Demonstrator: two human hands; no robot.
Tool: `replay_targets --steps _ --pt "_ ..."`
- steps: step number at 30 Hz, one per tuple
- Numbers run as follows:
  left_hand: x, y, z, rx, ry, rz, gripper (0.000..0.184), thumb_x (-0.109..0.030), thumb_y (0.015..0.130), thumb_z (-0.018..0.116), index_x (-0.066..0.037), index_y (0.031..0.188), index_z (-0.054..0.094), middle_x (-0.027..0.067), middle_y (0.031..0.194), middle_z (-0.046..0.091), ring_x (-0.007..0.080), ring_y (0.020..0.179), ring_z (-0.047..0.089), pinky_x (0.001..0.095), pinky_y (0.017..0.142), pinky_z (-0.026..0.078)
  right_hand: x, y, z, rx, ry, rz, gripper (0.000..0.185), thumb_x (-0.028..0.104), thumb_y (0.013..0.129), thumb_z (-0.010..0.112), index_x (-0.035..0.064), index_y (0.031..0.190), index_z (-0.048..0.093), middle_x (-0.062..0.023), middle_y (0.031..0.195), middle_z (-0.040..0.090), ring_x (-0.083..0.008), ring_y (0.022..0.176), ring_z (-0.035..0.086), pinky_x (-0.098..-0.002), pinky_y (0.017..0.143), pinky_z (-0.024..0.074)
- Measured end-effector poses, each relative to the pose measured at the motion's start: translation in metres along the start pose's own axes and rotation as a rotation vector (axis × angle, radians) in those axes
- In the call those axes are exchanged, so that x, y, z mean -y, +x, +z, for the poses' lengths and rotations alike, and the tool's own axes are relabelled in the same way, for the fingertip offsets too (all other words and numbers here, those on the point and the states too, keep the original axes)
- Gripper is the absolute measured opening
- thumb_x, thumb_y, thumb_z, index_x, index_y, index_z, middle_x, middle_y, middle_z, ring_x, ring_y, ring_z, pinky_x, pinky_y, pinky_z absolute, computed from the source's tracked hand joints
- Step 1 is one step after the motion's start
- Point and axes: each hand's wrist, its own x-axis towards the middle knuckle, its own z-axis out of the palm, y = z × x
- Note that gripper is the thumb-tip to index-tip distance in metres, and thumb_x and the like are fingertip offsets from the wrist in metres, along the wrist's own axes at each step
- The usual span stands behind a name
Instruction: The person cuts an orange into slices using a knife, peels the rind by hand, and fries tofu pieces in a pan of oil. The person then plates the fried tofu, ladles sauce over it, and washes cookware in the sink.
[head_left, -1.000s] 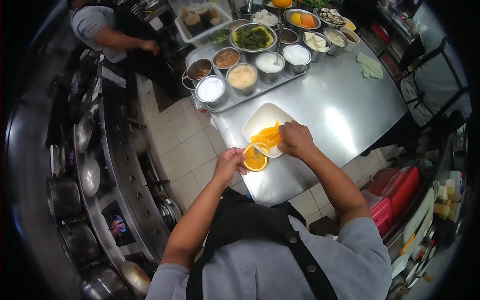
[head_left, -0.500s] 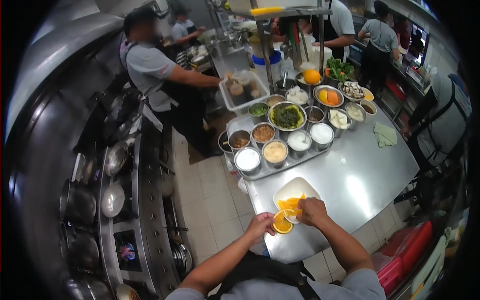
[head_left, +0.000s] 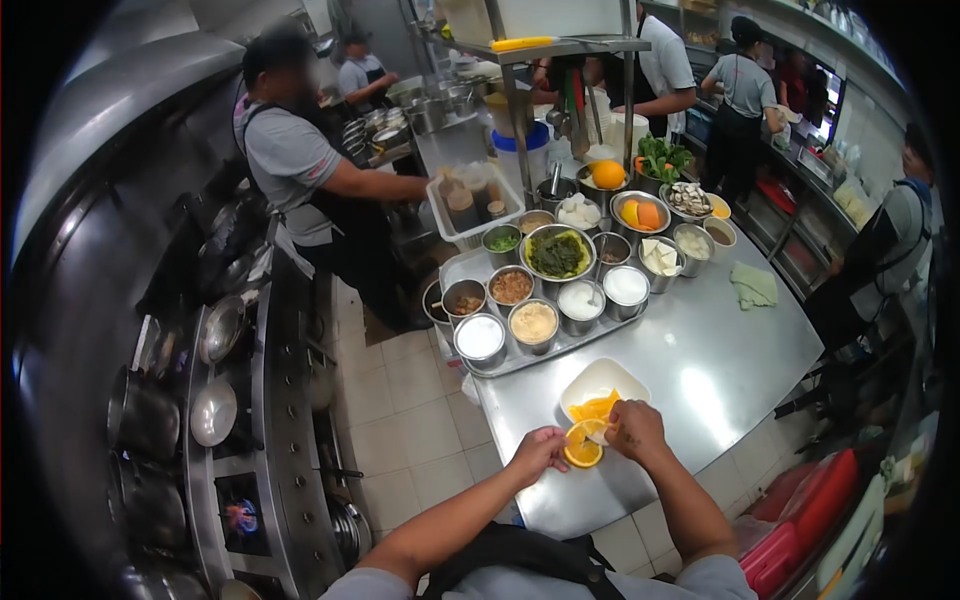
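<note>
My left hand (head_left: 540, 456) is closed in a pinch at the left edge of an orange slice (head_left: 583, 451). Opposite it, my right hand (head_left: 636, 428) has its fingers pinched on a pale-edged part of orange slice beside it; the fingers partly cover what they grip. Just beyond both hands sits a white bowl (head_left: 597, 371), with cut orange pieces (head_left: 597, 405) in its near part. The right hand overlaps the bowl's near right rim from my view.
Several metal containers of ingredients stand on a tray (head_left: 560, 345) beyond the bowl. A green cloth (head_left: 753, 286) lies on the steel table (head_left: 690, 355). On the left, a stove has a lit burner (head_left: 241, 517). A co-worker (head_left: 300, 165) stands ahead left, others farther back.
My view has shifted slightly, and the co-worker at right now shows more. Both hands remain at the orange slice in front of the bowl; the slice parts between them sit closer together.
</note>
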Motion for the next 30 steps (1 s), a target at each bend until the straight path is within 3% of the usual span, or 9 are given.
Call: replay_targets --steps 5,8,12,14,19,22,25,28,30 --pt "-0.008 0.035 0.021 0.039 0.076 -0.003 0.018 -0.015 0.086 0.059 -0.003 0.1 0.057 0.004 0.077 0.058 0.0125 0.06 0.058 0.0267 0.051 0.053 -0.017 0.002 -0.019 -0.265 0.084 0.125 0.015 0.014 0.067 0.067 0.0087 0.078 0.058 -0.0115 0.077 0.062 -0.0308 0.078 0.06 -0.0405 0.071 0.0493" --pt "-0.02 0.015 0.014 0.053 0.162 0.053 0.021 -0.014 0.085 0.059 -0.001 0.101 0.058 0.0062 0.081 0.062 0.0127 0.062 0.06 0.0255 0.051 0.053 -0.021 0.006 -0.03 -0.289 0.207 0.287 0.017 0.017 0.07 0.067 0.007 0.082 0.059 -0.0125 0.076 0.062 -0.0318 0.071 0.061 -0.0386 0.067 0.049" --pt "-0.019 -0.042 -0.028 -0.026 0.178 0.097 0.018 -0.011 0.088 0.058 0.001 0.102 0.058 0.0078 0.086 0.063 0.0141 0.065 0.062 0.0271 0.055 0.054 -0.02 0.025 -0.033 -0.301 0.388 0.347 0.022 0.017 0.07 0.069 0.0036 0.085 0.059 -0.0073 0.074 0.061 -0.0187 0.068 0.06 -0.03 0.065 0.0477" --pt "-0.011 -0.073 -0.056 -0.124 0.086 0.124 0.018 -0.01 0.088 0.057 0.001 0.102 0.058 0.0084 0.087 0.063 0.0155 0.068 0.062 0.0274 0.055 0.054 -0.019 0.043 -0.02 -0.334 0.715 0.265 0.022 0.013 0.071 0.069 0.002 0.086 0.059 -0.0046 0.077 0.061 -0.0129 0.07 0.057 -0.0267 0.065 0.0464" --pt "0.014 -0.152 -0.117 -0.348 -0.18 0.264 0.018 -0.009 0.089 0.054 0.0 0.104 0.055 0.017 0.099 0.064 0.0226 0.076 0.066 0.0323 0.059 0.056 0.064 0.088 -0.015 -0.2 0.812 0.01 0.022 0.012 0.071 0.069 0.0024 0.088 0.058 -0.0044 0.082 0.062 -0.012 0.072 0.056 -0.025 0.066 0.0458" --pt "0.033 -0.194 -0.139 -0.406 -0.273 0.376 0.019 -0.01 0.089 0.053 -0.001 0.105 0.055 0.021 0.106 0.063 0.0251 0.081 0.066 0.0336 0.06 0.057 0.115 0.112 -0.013 -0.135 0.641 -0.06 0.025 0.015 0.071 0.07 0.0041 0.091 0.059 -0.0045 0.08 0.062 -0.011 0.074 0.057 -0.025 0.066 0.0456" --pt "0.044 -0.235 -0.143 -0.571 -0.379 0.518 0.017 -0.011 0.088 0.053 -0.003 0.103 0.053 0.0224 0.106 0.063 0.0261 0.083 0.066 0.0351 0.059 0.058 0.143 0.145 0.008 -0.079 0.51 -0.182 0.025 0.018 0.072 0.069 0.006 0.091 0.058 -0.0087 0.078 0.063 -0.0173 0.075 0.061 -0.0297 0.067 0.0472" --pt "0.063 -0.267 -0.154 -0.712 -0.491 0.63 0.017 -0.008 0.087 0.053 -0.002 0.102 0.052 0.0229 0.103 0.064 0.0277 0.086 0.066 0.0346 0.056 0.057 0.156 0.174 0.023 -0.06 0.306 -0.299 0.022 0.019 0.071 0.066 0.0059 0.086 0.057 -0.0174 0.082 0.064 -0.0345 0.08 0.062 -0.0407 0.073 0.0478" --pt "0.073 -0.285 -0.157 -0.912 -0.476 0.673 0.016 -0.009 0.086 0.053 -0.002 0.1 0.051 0.0218 0.1 0.064 0.026 0.083 0.066 0.0335 0.054 0.057 0.163 0.183 0.026 -0.059 0.243 -0.332 0.022 0.018 0.071 0.066 0.0058 0.086 0.058 -0.0176 0.082 0.064 -0.0345 0.081 0.062 -0.0409 0.073 0.0477"
